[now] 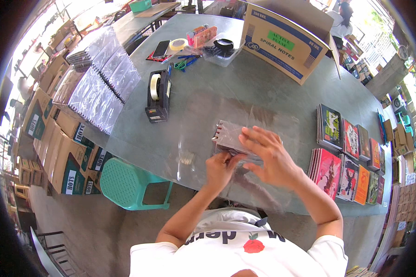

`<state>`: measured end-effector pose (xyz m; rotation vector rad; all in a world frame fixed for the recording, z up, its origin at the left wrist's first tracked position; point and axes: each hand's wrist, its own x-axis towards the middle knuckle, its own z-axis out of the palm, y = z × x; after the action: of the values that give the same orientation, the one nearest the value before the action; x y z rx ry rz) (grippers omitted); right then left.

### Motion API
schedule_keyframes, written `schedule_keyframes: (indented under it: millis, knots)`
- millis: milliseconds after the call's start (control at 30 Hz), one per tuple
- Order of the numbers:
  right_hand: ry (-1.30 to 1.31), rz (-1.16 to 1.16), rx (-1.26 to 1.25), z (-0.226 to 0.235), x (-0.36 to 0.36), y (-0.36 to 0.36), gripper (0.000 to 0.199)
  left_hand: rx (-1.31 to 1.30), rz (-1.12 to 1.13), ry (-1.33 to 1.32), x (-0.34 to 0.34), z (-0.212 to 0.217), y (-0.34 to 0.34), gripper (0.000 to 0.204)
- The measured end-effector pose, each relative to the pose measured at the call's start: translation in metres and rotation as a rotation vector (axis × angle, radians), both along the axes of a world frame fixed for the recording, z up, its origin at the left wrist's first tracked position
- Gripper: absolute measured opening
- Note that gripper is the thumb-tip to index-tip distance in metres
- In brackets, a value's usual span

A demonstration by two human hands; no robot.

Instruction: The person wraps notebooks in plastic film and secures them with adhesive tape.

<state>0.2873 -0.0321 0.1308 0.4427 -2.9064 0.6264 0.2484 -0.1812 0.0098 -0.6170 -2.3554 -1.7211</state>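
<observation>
In front of me on the table lies a small stack of spiral notebooks (229, 131), its binding toward the left. Clear plastic film (185, 138) spreads under and around the stack, partly folded over it. My left hand (222, 170) is closed at the stack's near edge, fingers curled on the film; its fingertips are partly hidden. Over the stack's right side lies my right hand (268, 154), fingers extended and apart, palm toward the film. The notebook cover beneath it is mostly hidden.
A black tape dispenser (158, 96) stands left of the film. Behind are scissors (180, 65), a phone (161, 48) and a clear tub (224, 55). A large cardboard box (282, 44) stands at the back, notebook piles (326, 171) at right, wrapped notebooks (94, 94) at left. A green stool (125, 182) adjoins the table.
</observation>
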Motion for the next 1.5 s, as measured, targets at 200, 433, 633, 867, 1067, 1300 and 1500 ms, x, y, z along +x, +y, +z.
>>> schedule_keyframes:
  millis: [200,433,633,867,1067,1300,1500]
  knots:
    - [-0.449,-0.055,-0.414,-0.014,-0.037,0.034,0.036,0.112,-0.054,-0.739,-0.006,-0.066,-0.055,0.030]
    - [-1.261,-0.469,-1.505,-0.167,0.072,0.052,0.081,0.467,-0.408,-1.266,-0.011,-0.036,-0.072,0.080]
    - [-0.702,-0.001,-1.545,-0.053,-0.001,0.000,0.068,0.574,-0.209,-0.642,-0.042,0.079,-0.168,0.077]
    - [-0.535,0.127,-1.270,-0.038,-0.034,-0.030,0.059,0.780,0.169,0.154,-0.169,0.238,-0.320,0.059]
    - [-0.562,-0.120,-1.294,-0.042,-0.041,-0.049,0.058,0.844,0.435,-0.070,-0.276,0.174,-0.439,0.081]
    - [-0.579,-0.443,-1.372,-0.071,0.000,-0.033,0.050,-0.663,0.538,0.554,-0.285,0.143,-0.414,0.075]
    - [-0.534,-0.606,-0.722,-0.088,0.044,0.016,0.046,-0.448,0.869,0.678,-0.275,0.170,-0.434,0.032]
